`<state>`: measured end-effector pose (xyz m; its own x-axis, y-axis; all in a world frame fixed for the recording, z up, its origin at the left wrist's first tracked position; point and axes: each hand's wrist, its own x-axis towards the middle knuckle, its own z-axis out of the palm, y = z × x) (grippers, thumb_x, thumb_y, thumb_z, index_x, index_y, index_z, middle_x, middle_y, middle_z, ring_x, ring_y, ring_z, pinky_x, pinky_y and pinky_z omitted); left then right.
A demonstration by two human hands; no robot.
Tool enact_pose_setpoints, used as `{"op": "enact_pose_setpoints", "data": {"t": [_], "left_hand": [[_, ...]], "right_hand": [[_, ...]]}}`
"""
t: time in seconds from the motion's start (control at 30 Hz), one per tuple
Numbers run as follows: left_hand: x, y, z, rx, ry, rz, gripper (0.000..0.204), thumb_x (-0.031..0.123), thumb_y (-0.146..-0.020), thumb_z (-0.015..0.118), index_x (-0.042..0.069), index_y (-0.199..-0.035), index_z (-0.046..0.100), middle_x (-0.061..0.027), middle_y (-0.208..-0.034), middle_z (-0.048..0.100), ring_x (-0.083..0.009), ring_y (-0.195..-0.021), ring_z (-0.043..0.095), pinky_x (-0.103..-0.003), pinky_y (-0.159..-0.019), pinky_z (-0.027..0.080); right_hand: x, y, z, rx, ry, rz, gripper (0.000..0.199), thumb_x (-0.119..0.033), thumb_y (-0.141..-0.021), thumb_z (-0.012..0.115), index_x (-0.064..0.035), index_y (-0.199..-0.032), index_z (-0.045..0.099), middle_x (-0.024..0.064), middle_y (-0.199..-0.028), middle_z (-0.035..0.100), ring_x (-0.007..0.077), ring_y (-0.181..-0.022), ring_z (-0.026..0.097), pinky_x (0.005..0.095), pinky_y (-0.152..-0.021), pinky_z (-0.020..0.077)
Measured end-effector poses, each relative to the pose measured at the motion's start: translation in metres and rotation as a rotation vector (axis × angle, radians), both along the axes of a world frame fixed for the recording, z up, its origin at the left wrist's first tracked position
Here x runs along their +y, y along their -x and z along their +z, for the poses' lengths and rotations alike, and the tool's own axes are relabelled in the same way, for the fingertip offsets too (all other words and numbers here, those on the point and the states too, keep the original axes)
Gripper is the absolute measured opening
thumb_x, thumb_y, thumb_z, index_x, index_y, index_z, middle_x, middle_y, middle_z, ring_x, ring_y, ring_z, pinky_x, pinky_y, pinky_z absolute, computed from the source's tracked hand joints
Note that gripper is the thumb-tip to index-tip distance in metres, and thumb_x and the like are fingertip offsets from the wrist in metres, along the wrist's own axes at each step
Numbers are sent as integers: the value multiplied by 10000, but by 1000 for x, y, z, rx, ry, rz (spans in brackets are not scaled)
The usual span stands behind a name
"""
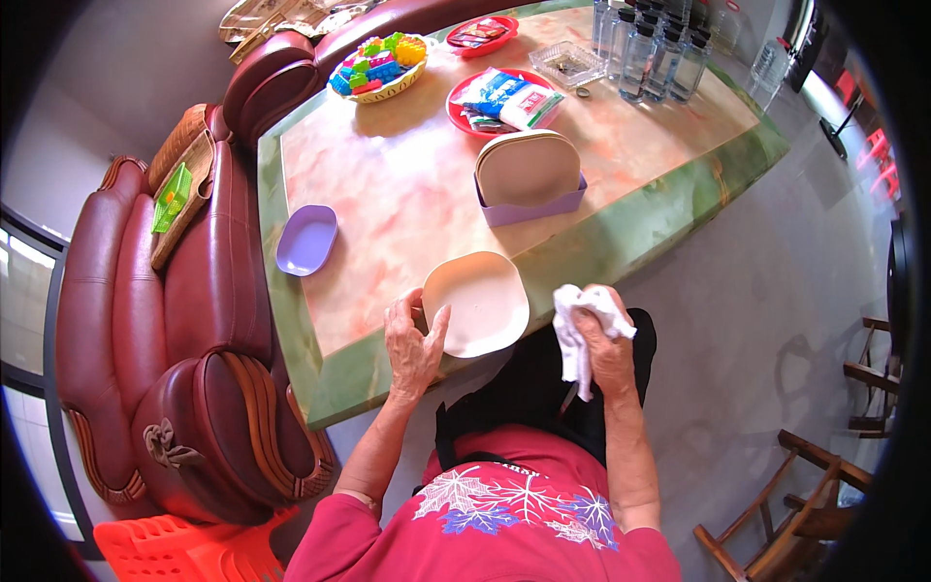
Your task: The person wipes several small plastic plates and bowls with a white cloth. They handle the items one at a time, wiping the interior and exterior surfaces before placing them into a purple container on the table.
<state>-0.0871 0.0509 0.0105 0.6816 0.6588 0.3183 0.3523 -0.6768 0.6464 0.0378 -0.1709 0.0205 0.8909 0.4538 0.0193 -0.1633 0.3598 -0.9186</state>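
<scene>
Your left hand [412, 344] rests at the near edge of the marble-patterned desk with a green border [621, 242], its grip closed on the rim of a cream rounded-square plastic plate [480, 303] lying flat there. Your right hand [603, 339], just off the desk edge, has its grip clamped on a crumpled white cloth [580, 325]. Farther back stand a stack of cream plates in a lilac holder [529, 179] and a shallow lilac dish [306, 240].
</scene>
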Motion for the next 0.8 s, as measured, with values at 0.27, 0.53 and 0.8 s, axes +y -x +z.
{"op": "enact_pose_setpoints", "data": {"t": [0.27, 0.53, 0.8], "left_hand": [[-7, -24, 11, 177, 162, -10, 126, 130, -925, 545, 38, -1010, 530, -117, -787, 656, -295, -800, 632, -419, -692, 492], [-11, -34, 7, -102, 801, -238, 198, 85, -935, 521, -22, -1089, 583, -83, -894, 659, -114, -835, 569, -293, -761, 486], [-6, -34, -20, -210, 807, -237, 200, 77, -945, 520, -29, -1091, 605, -68, -857, 659, -105, -806, 567, -299, -734, 493]], "right_hand": [[53, 7, -10, -1074, 734, -6, 332, -117, -722, 702, -152, -1051, 667, 57, -1108, 597, 234, -1021, 560, 383, -825, 392], [53, 7, 2, -1164, 1070, 66, 478, -154, -714, 699, -175, -1184, 611, 63, -1231, 554, 238, -1086, 533, 395, -853, 378], [47, 30, 20, -1194, 828, 413, 476, -111, -799, 621, -46, -1268, 565, 190, -1340, 483, 334, -1141, 505, 435, -965, 422]]}}
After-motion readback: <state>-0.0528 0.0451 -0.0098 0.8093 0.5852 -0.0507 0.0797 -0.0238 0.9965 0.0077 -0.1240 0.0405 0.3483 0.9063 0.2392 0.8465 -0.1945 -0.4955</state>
